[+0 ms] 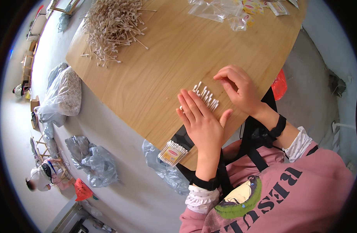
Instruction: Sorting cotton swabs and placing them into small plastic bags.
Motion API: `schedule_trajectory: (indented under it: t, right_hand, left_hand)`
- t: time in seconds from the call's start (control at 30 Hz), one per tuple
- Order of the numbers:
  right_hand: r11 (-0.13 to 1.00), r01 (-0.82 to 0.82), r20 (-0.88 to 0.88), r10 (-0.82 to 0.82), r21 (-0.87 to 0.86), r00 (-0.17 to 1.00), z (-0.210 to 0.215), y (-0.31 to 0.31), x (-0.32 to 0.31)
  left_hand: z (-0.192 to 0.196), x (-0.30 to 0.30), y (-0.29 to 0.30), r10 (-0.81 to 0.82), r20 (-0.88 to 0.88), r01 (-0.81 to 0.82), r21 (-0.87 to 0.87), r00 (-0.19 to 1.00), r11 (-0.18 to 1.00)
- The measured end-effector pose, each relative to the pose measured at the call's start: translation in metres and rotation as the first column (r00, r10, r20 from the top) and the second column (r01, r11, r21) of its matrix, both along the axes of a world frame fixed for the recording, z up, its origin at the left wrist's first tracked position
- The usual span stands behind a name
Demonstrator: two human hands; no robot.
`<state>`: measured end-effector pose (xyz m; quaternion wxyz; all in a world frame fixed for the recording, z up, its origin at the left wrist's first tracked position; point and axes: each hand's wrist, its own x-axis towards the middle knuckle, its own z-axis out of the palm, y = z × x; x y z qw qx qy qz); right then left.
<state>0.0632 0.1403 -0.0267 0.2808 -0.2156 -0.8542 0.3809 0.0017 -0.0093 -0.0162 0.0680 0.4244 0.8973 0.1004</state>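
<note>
A small batch of loose cotton swabs (205, 97) lies on the wooden table between my hands. My left hand (201, 122) is flat with fingers stretched out, resting over the left part of the batch and partly hiding it. Just right of the swabs, my right hand (240, 87) is bent inward, thumb and index fingertips close together, with nothing seen between them. By the table's near edge, a flat pack of cotton swabs (173, 153) with a yellow and white label sits beside a dark flat object (182, 138), which my left hand partly covers.
A large heap of loose swabs (112, 29) covers the table's far left. Clear plastic bags (221, 9) and labelled swab packs (277, 8) lie at the far right. Filled plastic bags (67, 93) stand on the floor at left. Another person (44, 174) is at the lower left.
</note>
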Motion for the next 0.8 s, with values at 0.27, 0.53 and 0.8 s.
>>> schedule_trajectory:
  t: [0.27, 0.53, 0.8]
  right_hand:
    - [0.999, 0.016, 0.025, -0.017, 0.050, 1.000, 0.001, -0.002, -0.001]
    - [0.952, 0.007, -0.057, -0.025, -0.306, 0.998, 0.003, -0.009, -0.002]
    - [0.794, -0.215, -0.286, 0.053, -0.568, 0.957, 0.005, -0.015, -0.010]
  left_hand:
    - [0.000, -0.017, 0.005, -0.017, -0.001, 0.017, 0.014, 1.000, 1.000]
    - [0.010, 0.010, -0.004, -0.063, 0.087, 0.064, -0.007, 0.994, 0.998]
    - [0.008, 0.017, -0.023, 0.026, 0.749, -0.699, 0.605, 0.662, 0.380]
